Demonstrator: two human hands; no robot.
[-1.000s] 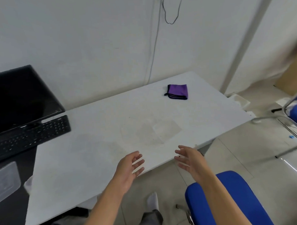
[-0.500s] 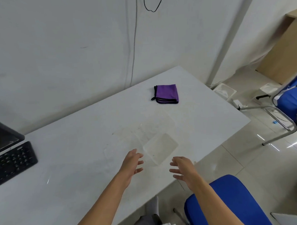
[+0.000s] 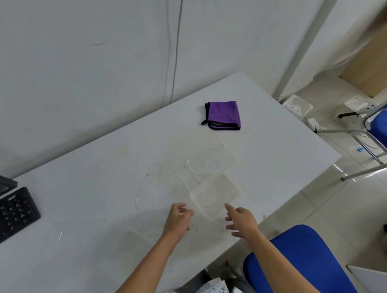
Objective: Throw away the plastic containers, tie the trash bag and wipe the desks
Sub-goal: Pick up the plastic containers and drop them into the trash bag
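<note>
Both hands are empty, the left hand (image 3: 178,217) loosely curled, the right hand (image 3: 241,219) with fingers spread, flanking the near corner of the shallow clear plastic container (image 3: 216,195) by the front edge of the white desk (image 3: 80,194). Thin, slick and see-through, it could slip from a misjudged pinch and slide off toward the blue chair (image 3: 302,263).

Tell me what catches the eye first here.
A folded purple cloth stands out near the far side of the white desk. Nearer, clear containers lie on a stained patch, with the left hand and right hand close beside the nearest. A blue chair sits at lower right.
</note>
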